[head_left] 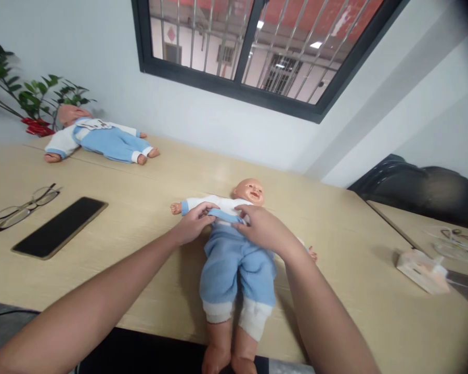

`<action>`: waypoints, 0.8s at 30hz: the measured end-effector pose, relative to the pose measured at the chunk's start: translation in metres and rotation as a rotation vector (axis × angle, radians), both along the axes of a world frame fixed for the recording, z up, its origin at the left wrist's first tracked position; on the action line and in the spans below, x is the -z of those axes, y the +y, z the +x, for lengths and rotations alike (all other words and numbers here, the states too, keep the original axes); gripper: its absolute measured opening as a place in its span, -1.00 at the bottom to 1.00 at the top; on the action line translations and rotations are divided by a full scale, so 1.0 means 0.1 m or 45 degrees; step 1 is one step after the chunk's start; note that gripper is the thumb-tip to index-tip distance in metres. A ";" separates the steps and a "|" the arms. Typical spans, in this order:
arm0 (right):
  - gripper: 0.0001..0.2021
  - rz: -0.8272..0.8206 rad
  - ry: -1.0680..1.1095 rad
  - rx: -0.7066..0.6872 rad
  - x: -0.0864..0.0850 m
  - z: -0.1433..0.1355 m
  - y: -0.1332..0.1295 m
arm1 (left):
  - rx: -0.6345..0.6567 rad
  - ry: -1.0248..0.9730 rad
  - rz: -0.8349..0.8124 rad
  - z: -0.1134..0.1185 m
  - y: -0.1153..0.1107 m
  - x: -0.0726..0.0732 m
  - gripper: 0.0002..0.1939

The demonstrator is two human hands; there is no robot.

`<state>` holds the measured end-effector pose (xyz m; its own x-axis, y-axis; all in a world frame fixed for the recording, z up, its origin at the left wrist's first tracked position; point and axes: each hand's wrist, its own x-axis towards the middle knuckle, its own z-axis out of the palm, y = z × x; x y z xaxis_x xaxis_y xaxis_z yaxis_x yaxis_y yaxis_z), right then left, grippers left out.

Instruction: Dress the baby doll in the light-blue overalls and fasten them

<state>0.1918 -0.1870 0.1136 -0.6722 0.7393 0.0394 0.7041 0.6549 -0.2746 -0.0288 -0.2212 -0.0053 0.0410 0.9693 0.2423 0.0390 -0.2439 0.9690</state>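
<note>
A baby doll [251, 192] lies on its back before me, its feet hanging over the table's near edge. It wears blue trousers [226, 262] with white cuffs and a white top with blue trim. Across its chest and belly runs a blue fabric band [226, 215], part of the doll's top. My left hand [195, 223] pinches the left end of this band between thumb and fingers. At the other end, my right hand [259, 226] grips the band's right side, thumb and fingers closed on the cloth. The doll's right-side arm is mostly hidden behind my right forearm.
Another doll [109, 143] in similar clothes lies at the back left, beside a potted plant [35, 98]. Glasses [23, 210] and a phone [60, 227] rest on the left of the table [140, 182]. A white-pink box [423, 270] stands on the right, near cables [458, 244].
</note>
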 end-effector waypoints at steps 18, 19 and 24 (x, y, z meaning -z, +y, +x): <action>-0.92 0.177 0.149 -0.165 0.01 -0.05 -0.05 | -0.632 0.632 0.296 0.05 -0.03 -0.05 -0.67; -0.92 0.144 0.157 -0.211 -0.01 -0.03 -0.06 | -0.576 0.690 0.292 0.05 -0.03 -0.04 -0.62; -0.75 -0.313 0.191 -0.448 -0.18 0.11 -0.06 | -0.218 0.858 0.165 -0.04 0.01 0.02 -0.61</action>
